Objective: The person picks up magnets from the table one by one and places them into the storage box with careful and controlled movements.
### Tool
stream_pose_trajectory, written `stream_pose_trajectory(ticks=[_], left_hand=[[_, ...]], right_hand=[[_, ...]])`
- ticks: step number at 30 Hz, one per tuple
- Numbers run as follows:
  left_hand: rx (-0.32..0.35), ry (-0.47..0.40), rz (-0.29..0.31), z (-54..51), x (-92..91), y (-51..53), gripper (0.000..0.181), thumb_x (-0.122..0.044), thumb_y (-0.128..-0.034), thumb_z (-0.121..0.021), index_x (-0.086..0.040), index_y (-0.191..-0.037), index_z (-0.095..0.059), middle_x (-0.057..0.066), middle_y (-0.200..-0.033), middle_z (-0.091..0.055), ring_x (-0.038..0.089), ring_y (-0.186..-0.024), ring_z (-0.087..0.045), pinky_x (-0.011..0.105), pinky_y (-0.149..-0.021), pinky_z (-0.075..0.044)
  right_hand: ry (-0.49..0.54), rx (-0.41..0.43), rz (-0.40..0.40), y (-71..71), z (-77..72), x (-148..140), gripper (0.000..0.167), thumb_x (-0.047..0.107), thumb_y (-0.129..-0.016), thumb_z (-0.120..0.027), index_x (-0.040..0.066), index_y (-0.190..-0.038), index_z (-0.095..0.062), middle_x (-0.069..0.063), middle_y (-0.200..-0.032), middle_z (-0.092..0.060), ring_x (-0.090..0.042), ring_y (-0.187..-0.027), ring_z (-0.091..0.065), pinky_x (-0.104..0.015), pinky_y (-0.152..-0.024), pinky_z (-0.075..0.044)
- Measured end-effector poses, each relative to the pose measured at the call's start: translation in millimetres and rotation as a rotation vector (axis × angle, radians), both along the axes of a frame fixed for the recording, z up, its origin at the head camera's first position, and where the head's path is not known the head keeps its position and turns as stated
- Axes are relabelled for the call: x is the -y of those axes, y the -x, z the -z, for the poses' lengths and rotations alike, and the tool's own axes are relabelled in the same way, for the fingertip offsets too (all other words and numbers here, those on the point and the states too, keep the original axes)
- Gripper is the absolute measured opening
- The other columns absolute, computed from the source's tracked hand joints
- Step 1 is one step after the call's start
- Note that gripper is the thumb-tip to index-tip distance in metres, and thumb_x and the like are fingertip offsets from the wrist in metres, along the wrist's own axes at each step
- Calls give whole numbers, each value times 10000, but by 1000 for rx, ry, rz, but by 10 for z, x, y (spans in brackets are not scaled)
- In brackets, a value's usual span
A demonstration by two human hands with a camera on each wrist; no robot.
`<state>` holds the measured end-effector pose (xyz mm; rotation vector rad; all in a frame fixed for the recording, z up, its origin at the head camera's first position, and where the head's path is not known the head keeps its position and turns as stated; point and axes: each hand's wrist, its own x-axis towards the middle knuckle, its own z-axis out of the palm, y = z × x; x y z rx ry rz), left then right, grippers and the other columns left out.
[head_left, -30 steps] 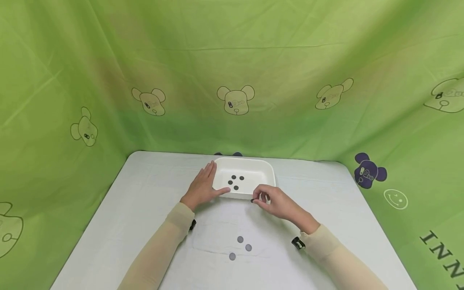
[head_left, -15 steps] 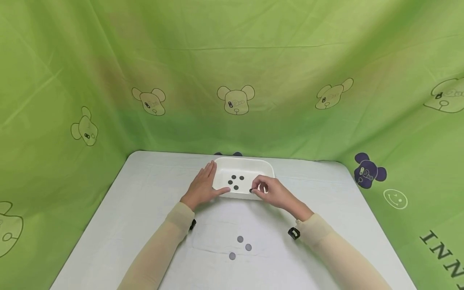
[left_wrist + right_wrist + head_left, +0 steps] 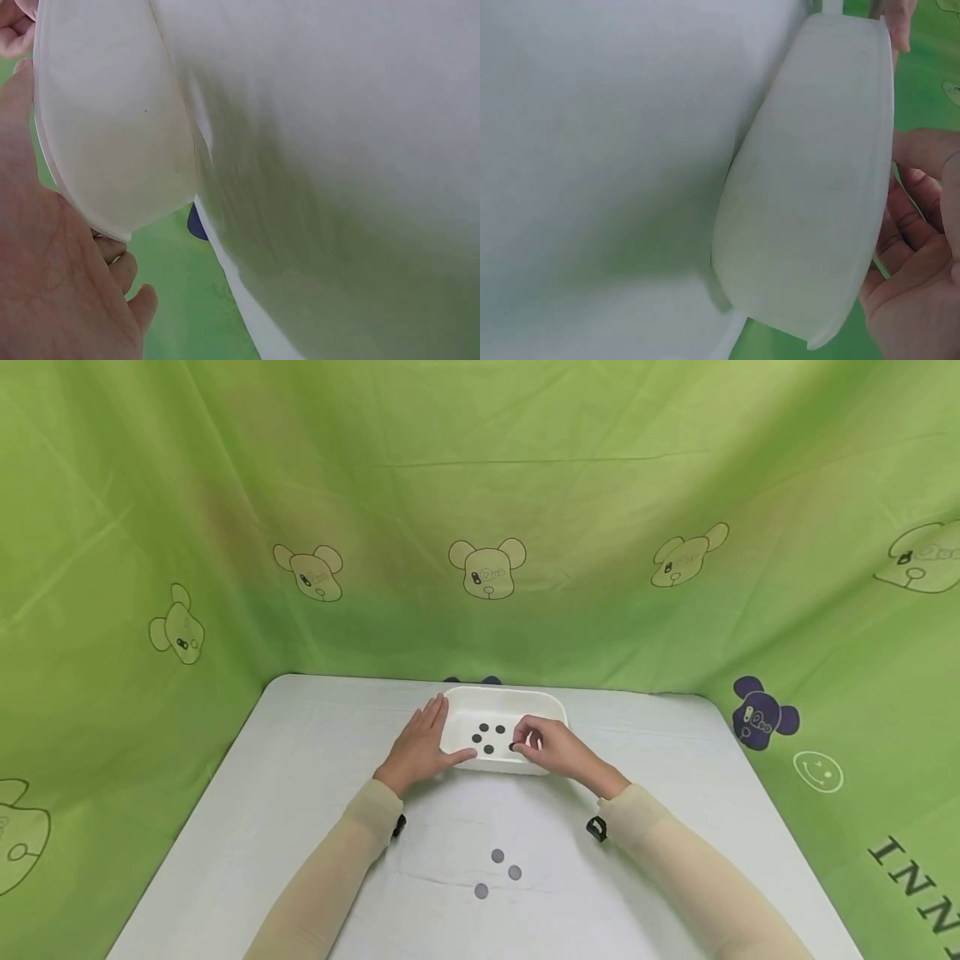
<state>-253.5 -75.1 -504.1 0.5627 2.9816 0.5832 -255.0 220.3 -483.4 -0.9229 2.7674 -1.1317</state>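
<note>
A white plastic tray stands at the back of the table, with several small black discs lying flat in it. My left hand rests at its left end, fingers straight along the side and thumb on the front rim. Over the tray's front right part, my right hand pinches another black disc between thumb and index finger. In the left wrist view the left hand lies against the tray's rim. The tray's wall hides the right fingertips in the right wrist view.
Three grey discs lie on the white tablecloth in front of the tray. A green curtain printed with bear heads rises behind the table and on both sides.
My right hand has moved forward and left, carrying the pinched disc from the tray's front edge to inside the rim. The left hand has stayed put.
</note>
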Motion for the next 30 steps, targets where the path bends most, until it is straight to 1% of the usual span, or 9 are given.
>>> stream_pose_trajectory(ticks=[4, 7, 14, 18, 26, 30], left_hand=[[-1, 3, -1, -2, -2, 0, 1201, -806, -956, -567, -41, -1721, -45, 147, -1807, -54, 305, -1670, -73, 412, -1354, -53], [-6, 0, -1, -6, -3, 3, 1195, -803, -958, -566, -40, -1721, -52, 146, -1806, -57, 308, -1670, -75, 416, -1354, -53], [-1, 1, 1, -24, 1, -3, 1195, -797, -961, -568, -43, -1721, -37, 117, -1808, -15, 304, -1671, -73, 395, -1353, -45], [-1, -5, -1, -32, 1, -3, 1194, -793, -961, -574, -41, -1721, -43, 113, -1807, -13, 302, -1671, -73, 393, -1353, -45], [-6, 7, 0, -20, -6, 7, 1194, -804, -963, -556, -37, -1720, -41, 139, -1807, -43, 307, -1670, -80, 401, -1352, -57], [-6, 5, -1, -15, -5, 1, 1190, -792, -965, -567, -32, -1720, -48, 131, -1807, -33, 298, -1671, -68, 407, -1355, -63]], right_hand=[[-20, 24, -1, 58, 29, 40, 95, 57, -976, -778, 110, -955, -701, 45, -908, -707, -83, -789, -587, -255, -706, -523], [-29, 48, -4, 94, 24, 69, 117, 39, -961, -785, 114, -941, -697, 44, -895, -702, -99, -795, -594, -263, -719, -528], [-83, 129, -6, 200, 59, 111, 119, 27, -953, -783, 101, -935, -691, 22, -853, -684, -99, -742, -588, -254, -666, -519], [-117, 165, -1, 247, 75, 128, 116, 34, -948, -777, 101, -929, -684, 5, -853, -680, -104, -714, -581, -258, -661, -518], [-148, 177, -1, 303, 82, 173, 125, 44, -933, -792, 98, -902, -684, 4, -848, -685, -107, -748, -596, -274, -713, -538], [-157, 206, 5, 326, 107, 199, 123, 60, -932, -800, 94, -902, -685, 2, -849, -691, -113, -777, -612, -295, -746, -550]])
